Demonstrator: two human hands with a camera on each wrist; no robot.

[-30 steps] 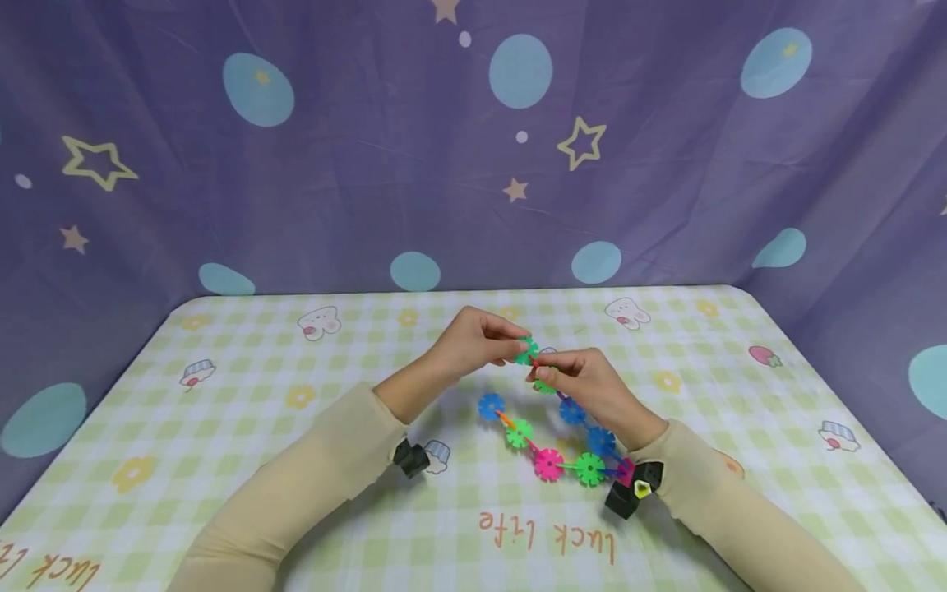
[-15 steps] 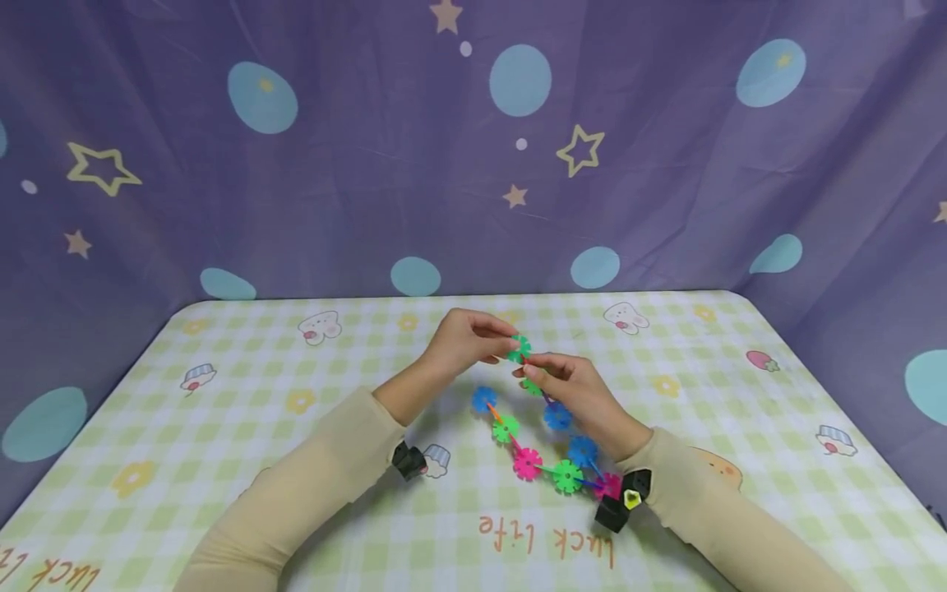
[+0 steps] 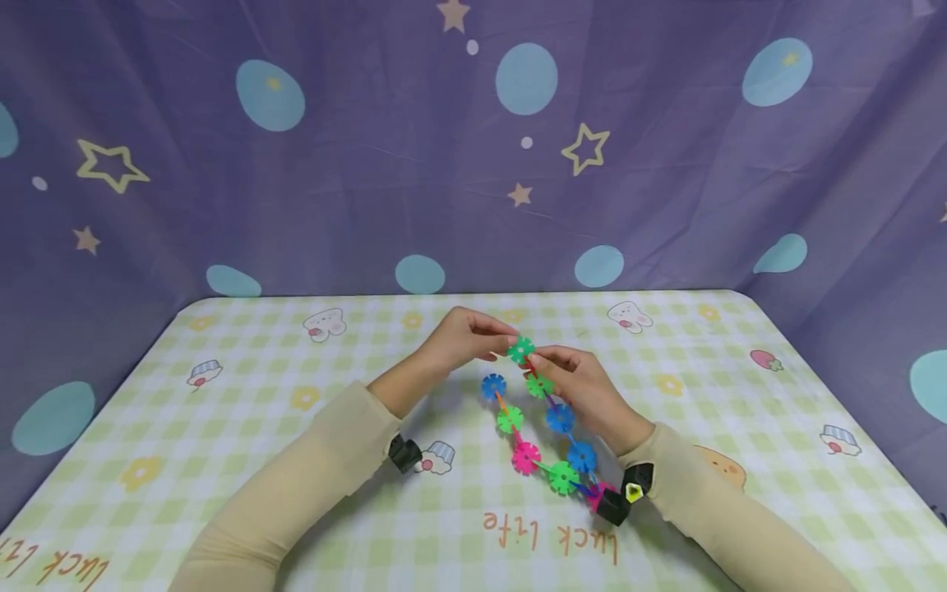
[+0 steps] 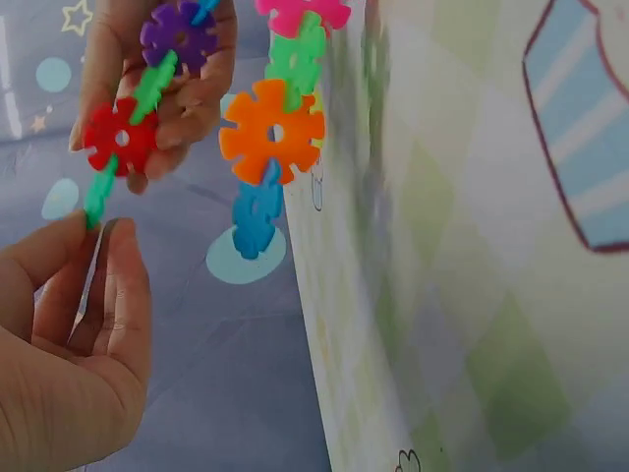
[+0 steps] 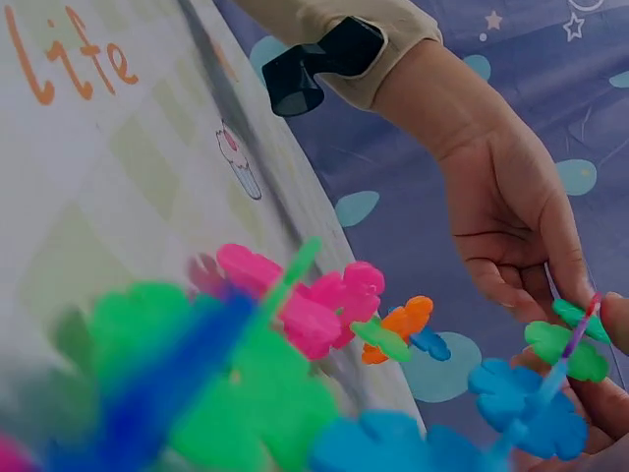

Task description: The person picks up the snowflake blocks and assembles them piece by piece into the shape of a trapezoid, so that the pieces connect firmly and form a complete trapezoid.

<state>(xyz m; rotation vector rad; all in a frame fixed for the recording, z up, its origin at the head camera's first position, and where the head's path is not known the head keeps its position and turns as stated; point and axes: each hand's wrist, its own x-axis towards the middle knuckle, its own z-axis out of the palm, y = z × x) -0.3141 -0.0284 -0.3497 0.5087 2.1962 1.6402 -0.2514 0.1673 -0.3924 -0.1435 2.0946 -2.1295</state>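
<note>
A chain of interlocking flower-shaped plastic discs hangs in a loop between my hands, above the table. My left hand (image 3: 462, 337) pinches the green disc (image 4: 99, 194) at one end between thumb and fingertips. Close beside it, my right hand (image 3: 580, 382) holds the same strand near the red disc (image 4: 122, 138), its thumb on the near side. From there the strand runs down through blue discs (image 3: 560, 418) to a pink disc partly hidden by the right wrist camera. It rises again to a loose blue end disc (image 3: 493, 386), below the left hand.
The table (image 3: 244, 460) wears a checked cloth with printed pictures and lettering. A purple patterned curtain (image 3: 340, 164) stands behind it. Black wrist cameras sit at the left cuff (image 3: 404, 453) and the right cuff (image 3: 613, 506).
Both hands have shifted slightly left. The right fingers have moved so that the red disc and the green one below show more. The chain's loose side has swung nearer the held strand.
</note>
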